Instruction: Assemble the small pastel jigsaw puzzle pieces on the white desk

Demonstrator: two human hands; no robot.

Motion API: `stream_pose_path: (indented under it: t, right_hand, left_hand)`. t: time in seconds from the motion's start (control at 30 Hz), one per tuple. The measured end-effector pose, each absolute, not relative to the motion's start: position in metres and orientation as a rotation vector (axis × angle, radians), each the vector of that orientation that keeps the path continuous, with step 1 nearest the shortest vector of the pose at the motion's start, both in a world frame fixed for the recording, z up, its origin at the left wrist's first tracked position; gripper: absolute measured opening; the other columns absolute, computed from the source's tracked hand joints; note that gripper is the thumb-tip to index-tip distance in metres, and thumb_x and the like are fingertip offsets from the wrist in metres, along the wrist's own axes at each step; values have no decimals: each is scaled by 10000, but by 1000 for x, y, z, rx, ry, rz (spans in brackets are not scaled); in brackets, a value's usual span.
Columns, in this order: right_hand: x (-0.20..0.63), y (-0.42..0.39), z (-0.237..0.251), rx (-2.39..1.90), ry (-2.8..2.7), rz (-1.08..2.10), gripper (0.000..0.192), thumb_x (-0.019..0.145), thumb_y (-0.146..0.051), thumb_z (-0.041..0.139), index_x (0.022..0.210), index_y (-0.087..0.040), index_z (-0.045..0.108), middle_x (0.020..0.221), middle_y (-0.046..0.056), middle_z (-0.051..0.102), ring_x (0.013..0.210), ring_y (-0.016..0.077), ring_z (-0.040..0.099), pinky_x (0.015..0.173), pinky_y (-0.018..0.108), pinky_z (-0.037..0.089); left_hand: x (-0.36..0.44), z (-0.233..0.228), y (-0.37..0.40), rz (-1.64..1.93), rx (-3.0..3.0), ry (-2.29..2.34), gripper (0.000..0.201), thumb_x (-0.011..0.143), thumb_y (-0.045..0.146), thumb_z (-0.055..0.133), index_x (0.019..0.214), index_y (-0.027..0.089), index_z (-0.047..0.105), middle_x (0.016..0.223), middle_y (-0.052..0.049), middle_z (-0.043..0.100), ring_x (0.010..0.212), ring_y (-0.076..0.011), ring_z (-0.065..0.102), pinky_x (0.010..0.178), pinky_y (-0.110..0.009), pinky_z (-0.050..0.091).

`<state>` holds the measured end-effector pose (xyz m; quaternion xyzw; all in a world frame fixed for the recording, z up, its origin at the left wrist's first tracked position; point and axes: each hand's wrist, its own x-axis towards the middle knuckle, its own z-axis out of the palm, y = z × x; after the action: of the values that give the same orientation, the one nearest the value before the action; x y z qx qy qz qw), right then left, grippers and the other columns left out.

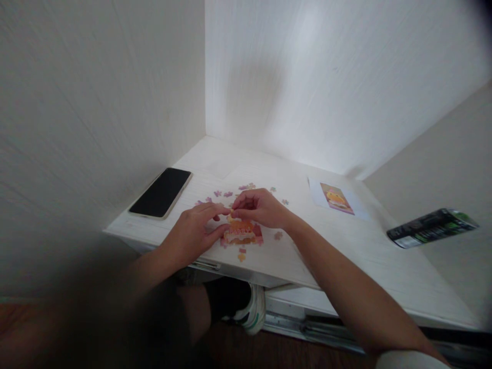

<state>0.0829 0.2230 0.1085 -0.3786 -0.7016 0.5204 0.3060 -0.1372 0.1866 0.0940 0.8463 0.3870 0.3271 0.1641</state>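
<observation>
A partly joined jigsaw puzzle [241, 237] with an orange and pink picture and pale lettering lies near the table's front edge. My left hand [198, 228] rests at its left side, fingers stretched out and apart. The left thumb touches the puzzle's left edge, and the index fingertip reaches its top left corner. Over that same corner, my right hand [259, 207] pinches a small puzzle piece [231, 211], mostly hidden by the fingertips. Several loose purple pieces [228, 194] lie beyond the hands. A loose yellow piece [241, 256] sits just below the puzzle, and a pinkish one [278, 235] to its right.
A phone [161, 192] with a dark screen lies at the left of the white table [292, 261]. On the right are a sheet with a printed reference picture [337, 198] and a dark can [430, 227]. White panels [265, 82] enclose the back and sides.
</observation>
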Motion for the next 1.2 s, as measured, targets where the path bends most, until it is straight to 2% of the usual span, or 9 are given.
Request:
stream_pose_path:
  t: [0.13, 0.23, 0.33, 0.4, 0.47, 0.67, 1.2]
  right_hand:
    - [80, 221, 108, -1011, -1932, 1320, 225, 758, -367, 759, 807, -166, 672, 732, 22, 683, 641, 110, 601, 576, 241, 468]
    - [84, 224, 110, -1058, -2045, 1100, 192, 799, -356, 722, 856, -174, 704, 782, 37, 702, 698, 134, 625, 627, 269, 490]
    - [94, 229, 113, -1060, -2226, 741, 134, 834, -299, 685, 908, -203, 743, 1009, 69, 723, 935, 185, 650, 833, 344, 507]
    - [102, 233, 114, -1045, -2383, 549, 154, 833, -266, 683, 960, -225, 760, 1195, 83, 680, 1114, 224, 604, 979, 407, 453]
    - [106, 235, 112, -1044, -2501, 444, 198, 834, -265, 683, 1012, -237, 767, 1276, 91, 644, 1187, 245, 569, 1032, 437, 414]
    - [104, 239, 106, -1038, -2520, 377, 208, 859, -300, 657, 1013, -227, 776, 1194, 94, 680, 1136, 242, 590, 986, 413, 444]
    - [94, 232, 109, -1029, -2532, 292, 184, 874, -242, 640, 990, -189, 773, 1144, 97, 697, 1082, 208, 604, 983, 388, 449]
  left_hand:
    - [-138, 95, 187, 902, 2421, 1134, 264, 891, 353, 603, 1102, 208, 668, 975, -43, 718, 866, -198, 653, 845, -371, 516]
    - [-138, 95, 189, 876, 2428, 1176, 255, 877, 360, 621, 1071, 205, 676, 951, -43, 706, 864, -206, 642, 822, -372, 502]
    - [-139, 95, 193, 843, 2434, 1302, 260, 852, 379, 646, 1035, 197, 683, 922, -46, 688, 826, -216, 625, 801, -390, 484]
    - [-139, 94, 197, 809, 2425, 1383, 262, 845, 390, 647, 1015, 196, 688, 911, -47, 681, 809, -219, 621, 780, -387, 477]
    - [-138, 94, 200, 773, 2415, 1424, 268, 842, 397, 639, 1010, 197, 695, 919, -50, 680, 803, -220, 623, 759, -378, 475]
    - [-135, 95, 204, 730, 2461, 1409, 288, 850, 417, 615, 1010, 202, 721, 991, -71, 678, 889, -242, 632, 791, -383, 484]
    - [-132, 93, 210, 692, 2410, 1423, 329, 828, 461, 628, 1003, 212, 751, 986, -63, 650, 806, -194, 604, 788, -357, 490]
